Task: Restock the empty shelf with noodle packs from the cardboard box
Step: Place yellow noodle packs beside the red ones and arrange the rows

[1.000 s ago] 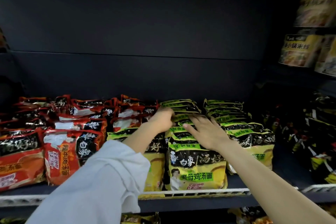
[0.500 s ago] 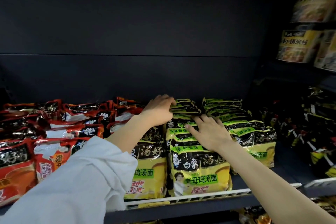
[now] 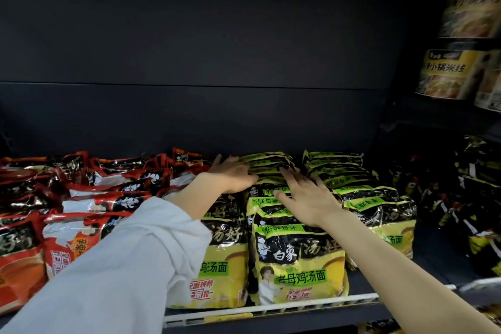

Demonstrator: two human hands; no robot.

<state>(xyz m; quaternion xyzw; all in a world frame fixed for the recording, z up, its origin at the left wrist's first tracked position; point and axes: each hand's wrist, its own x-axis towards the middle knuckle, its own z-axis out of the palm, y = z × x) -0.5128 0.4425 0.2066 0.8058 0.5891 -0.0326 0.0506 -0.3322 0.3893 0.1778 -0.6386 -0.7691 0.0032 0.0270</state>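
Resting flat, the right hand [image 3: 306, 199] spreads straight fingers over the yellow noodle packs [image 3: 292, 260]; the left hand [image 3: 234, 175] presses their left side, red packs [image 3: 89, 198] beside.

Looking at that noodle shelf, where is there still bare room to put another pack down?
The clearest bare patch is the dark shelf floor between the rightmost yellow packs and the black packs. The red packs on the left are crammed. The middle yellow rows sit tight, under the left hand and right hand.
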